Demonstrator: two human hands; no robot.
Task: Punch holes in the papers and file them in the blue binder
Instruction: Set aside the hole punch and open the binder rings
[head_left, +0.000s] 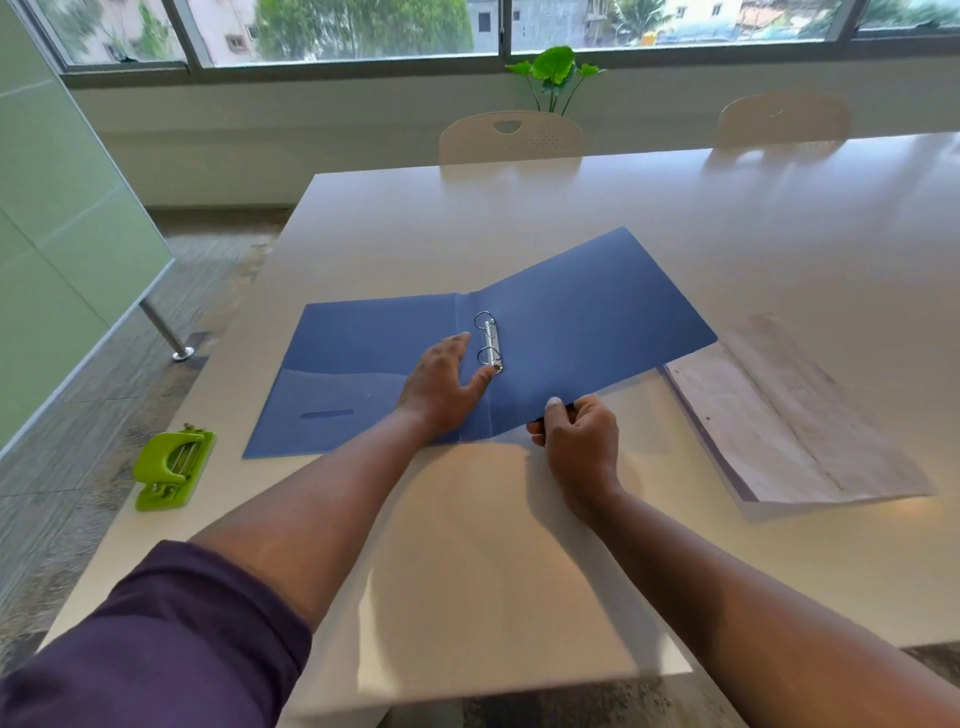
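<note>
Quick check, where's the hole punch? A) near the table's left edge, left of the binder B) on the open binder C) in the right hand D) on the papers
A: the green hole punch sits near the table's left edge, left of the binder, untouched.

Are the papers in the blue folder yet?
Not yet. The blue binder lies open, its rings bare. The left hand rests on it while the right hand pinches its cover edge. The papers and green hole punch sit untouched.
</note>
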